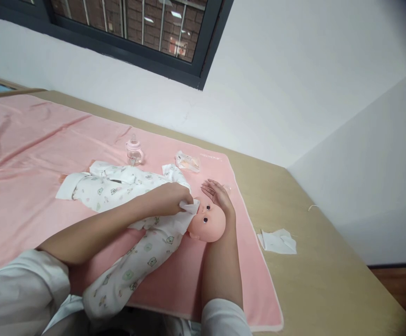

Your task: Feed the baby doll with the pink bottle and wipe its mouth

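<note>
A baby doll (211, 226) in white pyjamas (129, 186) with small printed animals lies on its back on a pink blanket (154, 294). My left hand (169, 198) reaches over the doll's chest, fingers pinched round a white tissue (190, 206) that touches the doll near its mouth. Beyond the head, my right hand (218, 193) has its fingers stretched out together, holding nothing. The doll's head rests against my right wrist and forearm.
A baby bottle (134, 150) with a pink collar stands behind the doll. Near it lies a clear plastic packet (188, 161). Another white tissue (278, 241) is on the wooden tabletop (314, 280) to the right. A wall and window (129, 28) border the back.
</note>
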{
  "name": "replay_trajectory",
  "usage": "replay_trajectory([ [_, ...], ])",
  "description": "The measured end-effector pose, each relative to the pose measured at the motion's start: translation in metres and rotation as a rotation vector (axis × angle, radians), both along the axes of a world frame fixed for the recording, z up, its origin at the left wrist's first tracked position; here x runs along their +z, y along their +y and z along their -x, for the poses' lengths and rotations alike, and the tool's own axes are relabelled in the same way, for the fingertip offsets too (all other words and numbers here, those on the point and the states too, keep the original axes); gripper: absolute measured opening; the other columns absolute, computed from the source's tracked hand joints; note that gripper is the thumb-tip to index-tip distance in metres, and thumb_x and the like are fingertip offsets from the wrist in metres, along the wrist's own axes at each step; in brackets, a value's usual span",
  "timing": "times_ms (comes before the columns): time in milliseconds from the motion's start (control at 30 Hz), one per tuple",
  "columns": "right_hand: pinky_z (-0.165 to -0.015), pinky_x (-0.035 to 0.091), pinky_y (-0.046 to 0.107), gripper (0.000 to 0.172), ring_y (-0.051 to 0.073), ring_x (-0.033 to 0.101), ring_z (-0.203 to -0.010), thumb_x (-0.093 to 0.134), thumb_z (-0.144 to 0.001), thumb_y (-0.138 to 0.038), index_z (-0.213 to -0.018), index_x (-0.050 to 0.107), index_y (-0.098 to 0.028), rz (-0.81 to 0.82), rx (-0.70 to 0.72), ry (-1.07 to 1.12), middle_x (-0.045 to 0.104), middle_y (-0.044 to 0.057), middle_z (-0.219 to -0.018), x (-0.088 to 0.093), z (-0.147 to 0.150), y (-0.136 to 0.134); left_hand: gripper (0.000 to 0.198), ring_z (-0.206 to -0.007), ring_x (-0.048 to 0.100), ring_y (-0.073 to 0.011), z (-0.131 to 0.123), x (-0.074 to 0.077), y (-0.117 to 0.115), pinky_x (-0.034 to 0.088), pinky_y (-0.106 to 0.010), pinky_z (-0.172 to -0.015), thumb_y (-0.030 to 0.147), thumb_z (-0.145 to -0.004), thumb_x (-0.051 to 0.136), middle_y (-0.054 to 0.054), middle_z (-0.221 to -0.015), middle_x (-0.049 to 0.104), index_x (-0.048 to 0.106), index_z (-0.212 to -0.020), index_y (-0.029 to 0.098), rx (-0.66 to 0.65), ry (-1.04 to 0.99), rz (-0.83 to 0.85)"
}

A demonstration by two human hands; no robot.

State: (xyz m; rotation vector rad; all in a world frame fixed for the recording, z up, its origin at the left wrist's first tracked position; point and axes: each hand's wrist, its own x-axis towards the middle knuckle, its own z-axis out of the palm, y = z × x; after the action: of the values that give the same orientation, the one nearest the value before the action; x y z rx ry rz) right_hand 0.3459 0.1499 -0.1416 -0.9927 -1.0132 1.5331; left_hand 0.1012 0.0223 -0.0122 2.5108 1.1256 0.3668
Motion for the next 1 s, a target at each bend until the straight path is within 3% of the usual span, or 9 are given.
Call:
replay_trajectory([
  [533, -0.099, 0.052, 0.037, 0.025, 0.017, 0.069, -0.090, 0.074, -0.072, -0.029, -0.094, 0.064, -0.021, 0.005, -0.002, -0.011, 0.071, 0.005, -0.095, 0.003, 0.001, -0.003, 0.017, -0.069, 0.056, -0.0167, 0.003, -0.009, 0.009, 0.030, -0.026, -0.057, 0.003, -0.064, 0.044, -0.001, -0.074, 0.061, 0.053, -0.065, 0.017, 0.047, -0.026, -0.092],
  [1000, -0.095, 0.054, 0.034, 0.028, 0.017, 0.070, -0.089, 0.076, -0.069, -0.031, -0.093, 0.064, -0.021, -0.005, -0.003, -0.013, 0.072, 0.005, -0.095, 0.003, 0.002, -0.002, 0.022, -0.076, 0.057, -0.0173, -0.002, -0.016, 0.012, 0.034, -0.026, -0.063, 0.007, -0.075, 0.044, -0.003, -0.082, 0.060, 0.063, -0.074, 0.017, 0.057, -0.090, -0.076],
])
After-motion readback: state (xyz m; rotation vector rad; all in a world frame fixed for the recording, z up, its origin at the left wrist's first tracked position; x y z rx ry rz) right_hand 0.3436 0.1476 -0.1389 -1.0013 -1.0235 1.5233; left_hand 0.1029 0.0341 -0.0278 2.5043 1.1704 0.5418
